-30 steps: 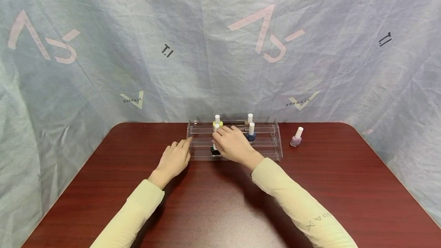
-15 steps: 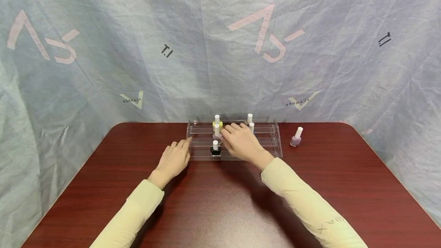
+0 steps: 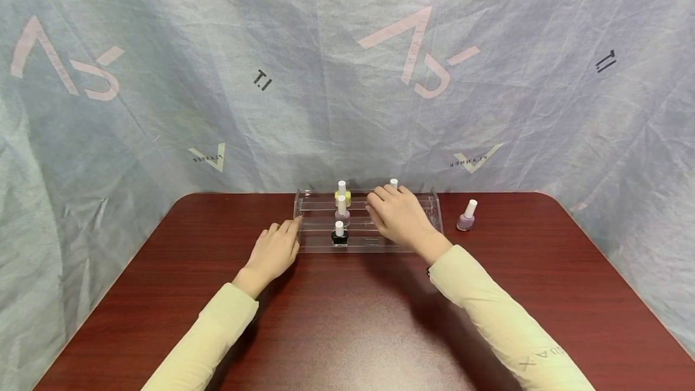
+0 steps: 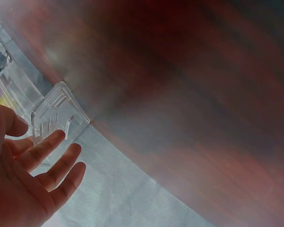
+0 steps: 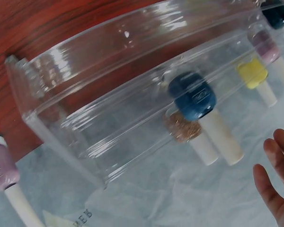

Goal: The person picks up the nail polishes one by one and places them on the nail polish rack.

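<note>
A clear acrylic tiered rack stands at the table's far middle. On its left part a yellow bottle, a mauve bottle and a black bottle stand one behind the other. My right hand hovers over the rack's right part with relaxed fingers and holds nothing. It hides a blue bottle and a brown glitter bottle, both plain in the right wrist view. My left hand lies flat on the table, its fingertips at the rack's left end.
A loose mauve bottle with a white cap stands on the dark red table, just right of the rack. A grey printed cloth hangs close behind the table's far edge.
My right hand has moved right, away from the black bottle, which now stands uncovered on the front tier. The left hand has not moved.
</note>
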`<state>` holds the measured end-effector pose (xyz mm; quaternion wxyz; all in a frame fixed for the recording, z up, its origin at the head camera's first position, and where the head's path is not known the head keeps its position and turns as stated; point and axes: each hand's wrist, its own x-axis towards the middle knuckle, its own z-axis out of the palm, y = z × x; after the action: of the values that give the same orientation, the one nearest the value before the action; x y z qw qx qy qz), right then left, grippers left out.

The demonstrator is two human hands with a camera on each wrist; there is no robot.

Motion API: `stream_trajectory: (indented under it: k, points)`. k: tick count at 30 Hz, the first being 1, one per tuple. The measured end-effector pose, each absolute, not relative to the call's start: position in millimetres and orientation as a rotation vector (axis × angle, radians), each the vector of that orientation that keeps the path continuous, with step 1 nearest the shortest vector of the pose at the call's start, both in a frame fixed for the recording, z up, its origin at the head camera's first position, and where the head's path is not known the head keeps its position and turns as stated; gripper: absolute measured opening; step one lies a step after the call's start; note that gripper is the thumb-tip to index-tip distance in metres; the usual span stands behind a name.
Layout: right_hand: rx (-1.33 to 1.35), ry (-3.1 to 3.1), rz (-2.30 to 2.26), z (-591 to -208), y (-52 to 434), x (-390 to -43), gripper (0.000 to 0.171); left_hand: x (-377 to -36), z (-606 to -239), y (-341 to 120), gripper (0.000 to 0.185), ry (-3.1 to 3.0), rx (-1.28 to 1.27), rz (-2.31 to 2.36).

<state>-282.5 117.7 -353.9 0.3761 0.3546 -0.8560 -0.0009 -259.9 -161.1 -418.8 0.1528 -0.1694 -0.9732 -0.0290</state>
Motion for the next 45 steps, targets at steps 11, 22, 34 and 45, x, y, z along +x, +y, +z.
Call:
stream_trajectory:
  k: [11,22,34,45]
  points:
    - [0.839,-2.202,0.006,-346.0,140.6,-285.4,0.011,-259.0,-417.2,-162.0,0.048,-2.798,-0.487,-0.078]
    - [0.755,-2.236,0.05,-347.5,170.6,-290.0,0.011,-256.9,-415.2,-161.1,0.049,-2.792,-0.489,-0.084]
    - [0.658,-2.284,0.049,-353.6,203.1,-290.0,0.013,-256.8,-415.5,-160.7,0.049,-2.801,-0.489,-0.078]
    - [0.598,-2.315,0.038,-367.1,229.5,-290.6,0.011,-256.9,-415.4,-160.9,0.049,-2.802,-0.495,-0.085]
